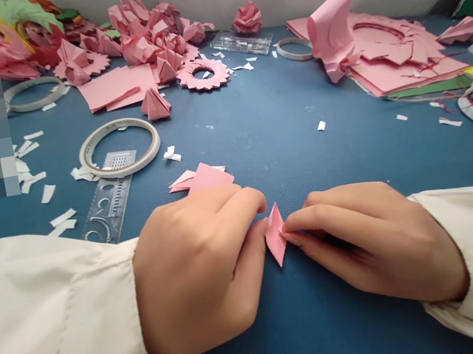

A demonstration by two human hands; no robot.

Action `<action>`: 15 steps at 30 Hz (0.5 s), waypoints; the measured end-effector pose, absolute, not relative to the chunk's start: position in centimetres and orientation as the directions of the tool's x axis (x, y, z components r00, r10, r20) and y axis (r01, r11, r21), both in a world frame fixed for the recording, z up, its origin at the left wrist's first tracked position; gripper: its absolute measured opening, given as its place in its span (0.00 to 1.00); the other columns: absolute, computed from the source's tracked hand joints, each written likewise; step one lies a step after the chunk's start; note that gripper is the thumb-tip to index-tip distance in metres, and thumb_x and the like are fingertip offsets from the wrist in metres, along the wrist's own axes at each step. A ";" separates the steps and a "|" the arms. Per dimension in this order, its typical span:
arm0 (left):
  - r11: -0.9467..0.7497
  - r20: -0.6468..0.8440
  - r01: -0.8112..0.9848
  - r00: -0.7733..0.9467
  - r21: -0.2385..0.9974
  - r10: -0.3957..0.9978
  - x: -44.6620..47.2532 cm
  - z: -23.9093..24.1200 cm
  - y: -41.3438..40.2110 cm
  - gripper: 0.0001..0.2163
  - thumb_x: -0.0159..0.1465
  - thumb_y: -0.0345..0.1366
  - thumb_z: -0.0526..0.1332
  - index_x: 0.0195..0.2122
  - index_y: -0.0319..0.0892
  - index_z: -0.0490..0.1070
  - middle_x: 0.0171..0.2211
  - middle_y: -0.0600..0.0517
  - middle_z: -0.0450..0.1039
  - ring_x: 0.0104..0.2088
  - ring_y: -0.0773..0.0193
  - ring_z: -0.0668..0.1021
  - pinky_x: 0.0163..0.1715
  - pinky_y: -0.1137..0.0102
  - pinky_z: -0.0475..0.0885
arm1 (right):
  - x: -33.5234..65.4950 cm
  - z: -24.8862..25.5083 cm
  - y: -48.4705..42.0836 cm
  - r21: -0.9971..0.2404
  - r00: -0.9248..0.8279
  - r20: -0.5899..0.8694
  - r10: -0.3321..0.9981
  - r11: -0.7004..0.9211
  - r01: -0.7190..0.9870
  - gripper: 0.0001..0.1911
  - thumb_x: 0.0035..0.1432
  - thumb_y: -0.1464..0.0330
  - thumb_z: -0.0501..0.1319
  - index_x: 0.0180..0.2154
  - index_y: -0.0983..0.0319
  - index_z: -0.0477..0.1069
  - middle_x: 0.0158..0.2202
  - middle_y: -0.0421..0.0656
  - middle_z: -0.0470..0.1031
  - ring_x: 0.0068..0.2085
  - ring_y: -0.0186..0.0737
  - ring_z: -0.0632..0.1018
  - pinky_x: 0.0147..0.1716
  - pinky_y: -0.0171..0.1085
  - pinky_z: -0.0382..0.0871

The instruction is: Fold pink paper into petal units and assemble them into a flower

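A small folded piece of pink paper [276, 237], pointed at its top and bottom, stands between my two hands just over the blue table. My right hand [373, 241] pinches its right edge between thumb and fingertips. On the other side, my left hand [199, 263] is closed, its thumb tip against the paper's left edge; part of that grip is hidden. Just beyond my left knuckles lie more folded pink paper pieces [206, 176], partly covered by the hand.
A tape roll [153, 146] rests over a clear ruler [108, 202] at left. Pink paper flowers [147, 34] and a folded paper ring [203, 75] lie at the back. Stacked pink sheets [422, 71] are back right. White scraps [48, 193] dot the blue table [283, 132].
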State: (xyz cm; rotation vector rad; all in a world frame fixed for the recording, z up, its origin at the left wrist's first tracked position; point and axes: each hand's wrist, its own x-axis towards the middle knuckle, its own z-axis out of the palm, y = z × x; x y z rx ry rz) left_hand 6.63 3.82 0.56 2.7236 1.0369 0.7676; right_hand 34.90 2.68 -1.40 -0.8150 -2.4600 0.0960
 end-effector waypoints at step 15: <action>-0.757 0.363 0.463 0.680 0.461 0.637 6.7 0.7 4.1 0.16 0.84 0.23 0.58 0.46 0.43 0.85 0.41 0.53 0.88 0.39 0.60 0.87 0.40 0.64 0.80 | 34.3 -1.1 3.1 -0.221 -0.643 0.495 0.584 0.801 0.557 0.18 0.95 0.72 0.59 0.48 0.59 0.83 0.32 0.37 0.82 0.29 0.37 0.78 0.31 0.37 0.74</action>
